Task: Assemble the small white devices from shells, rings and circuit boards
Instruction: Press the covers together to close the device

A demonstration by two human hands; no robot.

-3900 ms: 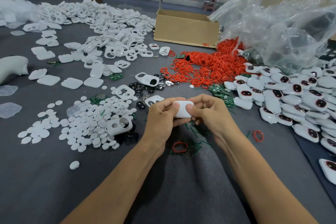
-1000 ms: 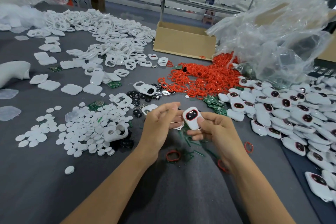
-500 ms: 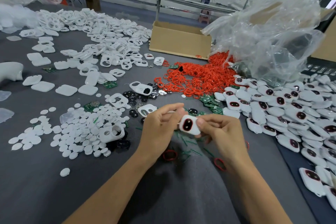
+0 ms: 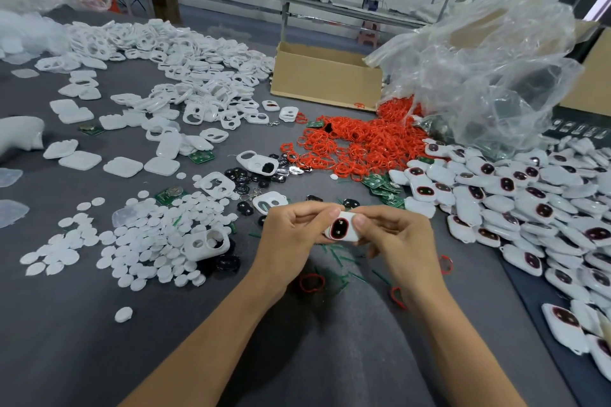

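Observation:
A small white device point(image 4: 341, 228) with a red-rimmed dark window faces me, held between both hands above the grey table. My left hand point(image 4: 291, 235) pinches its left end, and my right hand point(image 4: 396, 238) grips its right end with the thumb on top. White shells point(image 4: 172, 76) lie heaped at the far left. Red rings point(image 4: 357, 142) pile up in the middle. Green circuit boards point(image 4: 383, 188) lie beside the rings. Assembled devices point(image 4: 512, 201) cover the right side.
White round discs point(image 4: 145, 241) spread at the left, with a white shell point(image 4: 206, 243) lying on them. A cardboard box point(image 4: 327, 79) stands at the back. A large clear plastic bag point(image 4: 489, 63) rises at the right. Loose red rings point(image 4: 312, 282) lie under my hands.
The device was turned over from its plain white back to its windowed face. It now lies sideways between both hands, and the view has shifted slightly.

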